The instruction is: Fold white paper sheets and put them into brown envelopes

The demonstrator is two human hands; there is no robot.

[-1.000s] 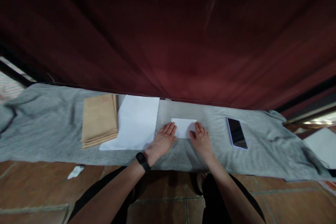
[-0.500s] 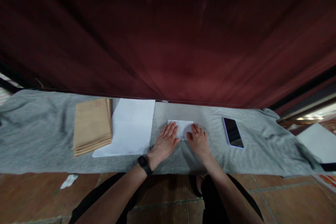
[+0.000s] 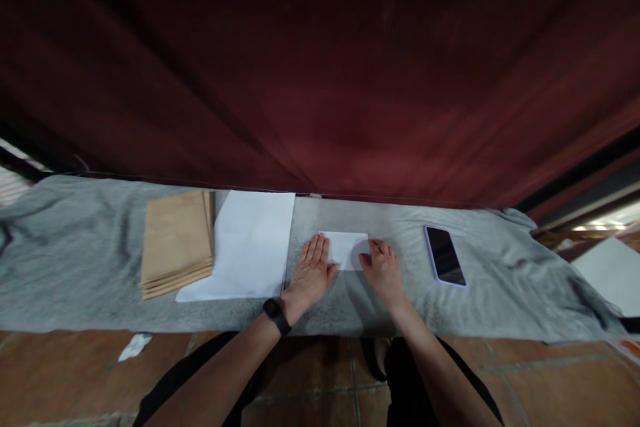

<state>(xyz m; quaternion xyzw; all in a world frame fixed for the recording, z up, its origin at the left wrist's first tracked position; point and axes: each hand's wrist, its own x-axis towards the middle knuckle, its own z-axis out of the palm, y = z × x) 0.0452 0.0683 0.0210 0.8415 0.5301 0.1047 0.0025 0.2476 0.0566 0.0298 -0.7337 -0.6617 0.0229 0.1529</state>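
Note:
A small folded white paper (image 3: 349, 250) lies flat on the grey cloth in front of me. My left hand (image 3: 313, 270) rests flat over its left edge, fingers stretched out and thumb near the lower left corner; it grips nothing. At the right edge of the paper is my right hand (image 3: 383, 272), its fingers bent and its thumb against the paper. That edge appears to be between thumb and fingers, though the fingertips are partly hidden. A black watch (image 3: 276, 315) is on my left wrist.
Larger white sheets (image 3: 253, 247) lie left of my hands, beside a stack of brown paper envelopes (image 3: 177, 237). A phone (image 3: 445, 255) in a lilac case lies to the right. The grey cloth (image 3: 510, 280) covers the long surface, with a dark red panel (image 3: 320, 113) behind it.
My right hand's fingers have drawn back from the paper's top right and bent at its edge. My left hand has shifted slightly left, uncovering more of the paper.

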